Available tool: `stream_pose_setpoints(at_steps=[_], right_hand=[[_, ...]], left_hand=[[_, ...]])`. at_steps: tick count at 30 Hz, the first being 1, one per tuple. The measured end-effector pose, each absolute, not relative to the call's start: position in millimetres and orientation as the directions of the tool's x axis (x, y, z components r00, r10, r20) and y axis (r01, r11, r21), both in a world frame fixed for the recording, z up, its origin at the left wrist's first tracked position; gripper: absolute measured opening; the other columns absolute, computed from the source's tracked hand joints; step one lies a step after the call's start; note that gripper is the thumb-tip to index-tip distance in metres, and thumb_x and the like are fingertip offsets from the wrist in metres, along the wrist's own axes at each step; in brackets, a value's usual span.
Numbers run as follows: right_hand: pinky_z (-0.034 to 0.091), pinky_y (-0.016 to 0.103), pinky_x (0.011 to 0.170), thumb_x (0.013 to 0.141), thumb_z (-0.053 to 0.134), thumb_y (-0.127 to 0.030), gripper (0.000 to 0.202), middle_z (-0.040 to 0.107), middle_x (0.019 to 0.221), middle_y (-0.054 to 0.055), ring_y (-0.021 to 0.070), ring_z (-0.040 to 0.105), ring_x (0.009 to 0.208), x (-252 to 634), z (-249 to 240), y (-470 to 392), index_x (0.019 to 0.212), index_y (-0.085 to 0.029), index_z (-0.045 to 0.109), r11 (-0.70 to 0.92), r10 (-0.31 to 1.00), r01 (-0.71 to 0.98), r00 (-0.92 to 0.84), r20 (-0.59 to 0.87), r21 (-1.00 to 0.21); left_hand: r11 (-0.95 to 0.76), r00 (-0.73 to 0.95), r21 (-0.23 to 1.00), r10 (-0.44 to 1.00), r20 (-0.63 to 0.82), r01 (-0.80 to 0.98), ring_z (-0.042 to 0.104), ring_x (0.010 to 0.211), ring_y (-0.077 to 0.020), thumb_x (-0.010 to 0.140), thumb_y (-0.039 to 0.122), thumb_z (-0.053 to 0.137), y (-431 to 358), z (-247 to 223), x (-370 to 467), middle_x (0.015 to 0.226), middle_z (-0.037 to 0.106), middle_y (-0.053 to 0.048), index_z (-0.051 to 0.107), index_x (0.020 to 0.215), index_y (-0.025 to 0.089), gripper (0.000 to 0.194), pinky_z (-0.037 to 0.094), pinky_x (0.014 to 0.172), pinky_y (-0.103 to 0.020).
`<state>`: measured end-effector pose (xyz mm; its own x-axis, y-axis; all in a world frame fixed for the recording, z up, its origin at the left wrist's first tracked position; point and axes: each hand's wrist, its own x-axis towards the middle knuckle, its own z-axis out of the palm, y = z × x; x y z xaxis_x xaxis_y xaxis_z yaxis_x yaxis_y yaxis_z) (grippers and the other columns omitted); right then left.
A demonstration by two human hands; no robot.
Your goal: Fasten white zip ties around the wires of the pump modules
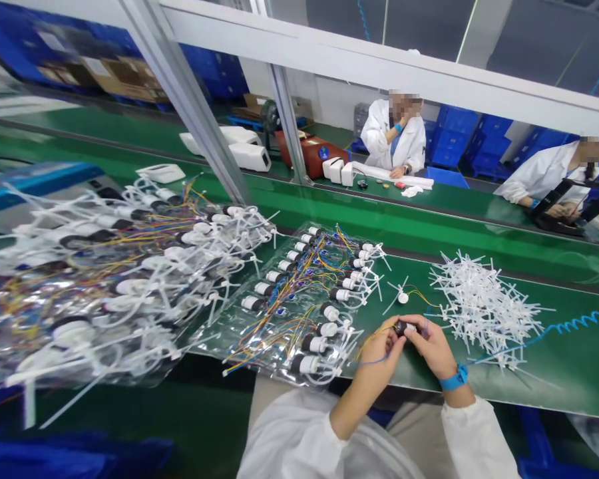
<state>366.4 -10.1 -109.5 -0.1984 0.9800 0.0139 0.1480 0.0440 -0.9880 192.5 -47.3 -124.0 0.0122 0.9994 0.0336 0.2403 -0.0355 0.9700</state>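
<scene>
Both my hands meet over the green bench, fingers closed around a small black-and-white cylindrical motor [407,326] with thin coloured wires. My left hand [382,352] grips its left side, where yellow and blue wires trail away. On the other side, my right hand [432,347] pinches the white end; the fingers partly hide it. Just beyond them lies another white-ended part [402,297] with a cable tie and wires. To the left, rows of similar motors [304,364] with white tubes rest on clear plastic. A pile of white cable ties [484,309] lies to the right.
A larger heap of wired motors [130,286] covers the far left. A blue wrist strap [454,378] with a coiled cord [579,321] runs from my right wrist across the bench. A metal post [190,100] rises ahead. Two people work across the line.
</scene>
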Motion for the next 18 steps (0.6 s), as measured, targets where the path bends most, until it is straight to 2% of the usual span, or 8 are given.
stream_pose_setpoints(at_steps=[3, 5, 8, 10, 12, 15, 17, 18], right_hand=[[0.053, 0.033, 0.059, 0.098, 0.075, -0.055, 0.036, 0.082, 0.125, 0.011, 0.0179, 0.061, 0.065, 367, -111, -12, 0.117, -0.027, 0.087, 0.012, 0.985, 0.134, -0.17, -0.011, -0.991], [0.052, 0.033, 0.059, 0.099, 0.075, -0.053, 0.037, 0.082, 0.124, 0.011, 0.0148, 0.053, 0.058, 368, -113, -13, 0.123, -0.027, 0.085, 0.0, 0.992, 0.109, -0.124, -0.014, -0.994], [0.059, 0.037, 0.072, 0.097, 0.077, -0.052, 0.041, 0.082, 0.124, 0.011, 0.0191, 0.063, 0.069, 369, -117, -12, 0.127, -0.026, 0.083, -0.007, 0.998, 0.073, -0.062, -0.012, -0.997], [0.062, 0.04, 0.081, 0.096, 0.077, -0.053, 0.043, 0.081, 0.129, 0.012, 0.022, 0.068, 0.078, 369, -121, -11, 0.129, -0.025, 0.082, -0.014, 0.999, 0.065, -0.041, -0.017, -0.998], [0.063, 0.043, 0.085, 0.097, 0.077, -0.054, 0.044, 0.081, 0.131, 0.013, 0.0243, 0.072, 0.084, 368, -124, -9, 0.13, -0.025, 0.081, -0.022, 0.999, 0.068, -0.03, -0.024, -0.997], [0.064, 0.043, 0.086, 0.093, 0.08, -0.058, 0.047, 0.08, 0.133, 0.015, 0.0318, 0.076, 0.107, 366, -124, -6, 0.126, -0.025, 0.081, -0.017, 1.0, 0.062, -0.02, -0.019, -0.998], [0.064, 0.044, 0.088, 0.089, 0.081, -0.061, 0.05, 0.08, 0.133, 0.016, 0.0359, 0.074, 0.12, 366, -118, -5, 0.123, -0.024, 0.082, -0.021, 0.999, 0.072, -0.026, -0.023, -0.997], [0.064, 0.045, 0.089, 0.088, 0.081, -0.062, 0.051, 0.081, 0.132, 0.017, 0.0361, 0.074, 0.119, 368, -114, -6, 0.122, -0.024, 0.082, -0.031, 0.999, 0.097, -0.035, -0.035, -0.995]], left_hand=[[-0.057, -0.031, 0.981, 0.997, 0.064, 0.187, 0.073, 0.086, -0.0222, 0.103, 0.033, 0.062, -42, -126, 194, 0.095, 0.076, -0.006, 0.074, 0.125, 0.021, 0.028, 0.062, 0.082, -0.035], [-0.051, -0.078, 0.989, 0.995, 0.062, 0.142, 0.074, 0.091, -0.0223, 0.1, 0.03, 0.063, -40, -130, 195, 0.101, 0.075, -0.007, 0.072, 0.123, 0.02, 0.026, 0.063, 0.086, -0.036], [-0.003, -0.093, 1.0, 0.996, 0.002, -0.011, 0.076, 0.108, -0.0236, 0.094, 0.031, 0.071, -44, -137, 192, 0.132, 0.069, -0.013, 0.064, 0.141, 0.021, 0.048, 0.065, 0.096, -0.04], [0.055, -0.065, 0.986, 0.996, -0.066, -0.158, 0.075, 0.122, -0.0266, 0.089, 0.037, 0.079, -55, -141, 188, 0.155, 0.057, -0.017, 0.056, 0.151, 0.024, 0.067, 0.063, 0.106, -0.044], [0.14, -0.026, 0.947, 0.988, -0.154, -0.288, 0.073, 0.13, -0.0304, 0.083, 0.045, 0.086, -73, -143, 186, 0.166, 0.049, -0.019, 0.05, 0.156, 0.027, 0.083, 0.061, 0.111, -0.047], [0.266, 0.013, 0.887, 0.959, -0.282, -0.377, 0.075, 0.124, -0.0316, 0.077, 0.057, 0.093, -108, -131, 187, 0.154, 0.06, -0.017, 0.058, 0.147, 0.027, 0.084, 0.061, 0.109, -0.048], [0.339, 0.062, 0.85, 0.937, -0.344, -0.404, 0.078, 0.106, -0.0276, 0.078, 0.064, 0.092, -131, -110, 190, 0.128, 0.072, -0.013, 0.069, 0.126, 0.025, 0.066, 0.064, 0.101, -0.044], [0.371, 0.1, 0.824, 0.926, -0.365, -0.429, 0.077, 0.096, -0.0251, 0.081, 0.068, 0.089, -141, -95, 191, 0.113, 0.074, -0.01, 0.072, 0.112, 0.024, 0.056, 0.065, 0.095, -0.042]])
